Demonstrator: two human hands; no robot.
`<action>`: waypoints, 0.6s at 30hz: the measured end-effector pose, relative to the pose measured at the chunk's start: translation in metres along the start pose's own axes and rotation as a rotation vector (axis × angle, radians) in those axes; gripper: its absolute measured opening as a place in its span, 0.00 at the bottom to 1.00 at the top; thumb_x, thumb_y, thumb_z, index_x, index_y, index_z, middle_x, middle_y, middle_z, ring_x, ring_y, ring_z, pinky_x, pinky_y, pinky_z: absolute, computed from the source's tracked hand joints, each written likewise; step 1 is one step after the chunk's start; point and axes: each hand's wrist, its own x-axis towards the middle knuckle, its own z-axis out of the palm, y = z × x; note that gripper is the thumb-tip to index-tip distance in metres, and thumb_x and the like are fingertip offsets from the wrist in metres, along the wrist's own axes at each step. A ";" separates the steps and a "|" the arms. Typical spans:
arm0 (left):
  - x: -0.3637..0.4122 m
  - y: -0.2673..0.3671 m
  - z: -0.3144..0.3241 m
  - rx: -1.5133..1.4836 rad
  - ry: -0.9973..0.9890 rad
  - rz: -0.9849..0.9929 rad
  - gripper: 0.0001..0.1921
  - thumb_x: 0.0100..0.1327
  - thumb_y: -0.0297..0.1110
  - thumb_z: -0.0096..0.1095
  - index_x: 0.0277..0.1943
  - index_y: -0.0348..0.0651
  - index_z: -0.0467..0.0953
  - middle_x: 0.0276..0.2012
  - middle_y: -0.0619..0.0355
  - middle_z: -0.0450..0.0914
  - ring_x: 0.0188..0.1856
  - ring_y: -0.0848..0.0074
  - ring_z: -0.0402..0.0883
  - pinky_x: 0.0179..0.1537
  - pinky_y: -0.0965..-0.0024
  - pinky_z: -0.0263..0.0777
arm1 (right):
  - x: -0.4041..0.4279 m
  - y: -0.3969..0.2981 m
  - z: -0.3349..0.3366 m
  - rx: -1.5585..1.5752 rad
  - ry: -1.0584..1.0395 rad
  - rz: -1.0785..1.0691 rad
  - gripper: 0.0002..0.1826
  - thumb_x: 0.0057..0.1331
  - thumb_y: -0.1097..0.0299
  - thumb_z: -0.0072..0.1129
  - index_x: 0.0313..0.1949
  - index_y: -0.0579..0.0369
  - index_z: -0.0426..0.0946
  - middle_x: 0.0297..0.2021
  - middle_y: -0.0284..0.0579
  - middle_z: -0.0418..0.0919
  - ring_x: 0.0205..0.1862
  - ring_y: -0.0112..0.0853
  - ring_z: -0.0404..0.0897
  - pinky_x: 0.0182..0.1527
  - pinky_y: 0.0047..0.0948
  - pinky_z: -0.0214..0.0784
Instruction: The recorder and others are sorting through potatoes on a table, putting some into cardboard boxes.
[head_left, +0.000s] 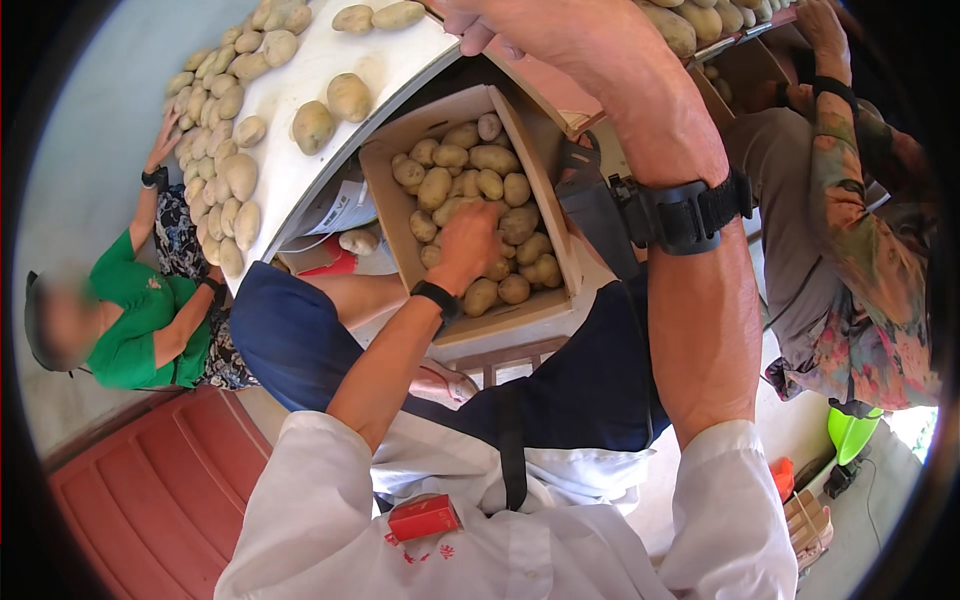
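A cardboard box (574, 225) of potatoes stands low before me, between my knees. My left hand (472, 244) reaches down into it and touches the potatoes (450, 156); its fingertips are hidden, so a grip on one cannot be told. My right hand (487, 22) is raised at the top edge of the view, beyond the box and beside the corner of the white table (300, 187). Part of that hand is cut off, and what its fingers hold does not show. Two loose potatoes (349, 97) lie on the table near its edge.
Many potatoes (217, 150) are heaped along the table's left side, where a person in green (150, 315) rests a hand. More potatoes (701, 22) lie at upper right, beside another person in a patterned sleeve (862, 217). A white bucket (349, 206) stands under the table.
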 end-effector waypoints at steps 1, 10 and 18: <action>0.001 0.005 0.009 -0.005 -0.001 0.004 0.20 0.57 0.29 0.70 0.53 0.35 0.81 0.54 0.43 0.82 0.55 0.48 0.78 0.57 0.50 0.72 | -0.001 0.004 -0.001 0.024 -0.036 -0.084 0.20 0.69 0.57 0.66 0.37 0.69 0.83 0.27 0.42 0.81 0.27 0.28 0.79 0.32 0.27 0.71; 0.012 -0.008 0.089 0.320 0.254 0.176 0.18 0.54 0.31 0.72 0.48 0.37 0.80 0.45 0.47 0.83 0.58 0.54 0.76 0.70 0.51 0.58 | 0.009 0.015 0.010 0.050 -0.068 -0.066 0.11 0.71 0.72 0.56 0.37 0.66 0.84 0.26 0.50 0.82 0.27 0.32 0.82 0.30 0.31 0.75; 0.014 -0.006 0.055 0.068 0.162 0.132 0.23 0.48 0.41 0.74 0.44 0.33 0.83 0.44 0.43 0.84 0.58 0.53 0.76 0.70 0.49 0.59 | 0.045 0.051 0.013 -0.691 0.046 -0.633 0.14 0.69 0.69 0.52 0.37 0.67 0.84 0.26 0.59 0.82 0.30 0.39 0.81 0.35 0.38 0.74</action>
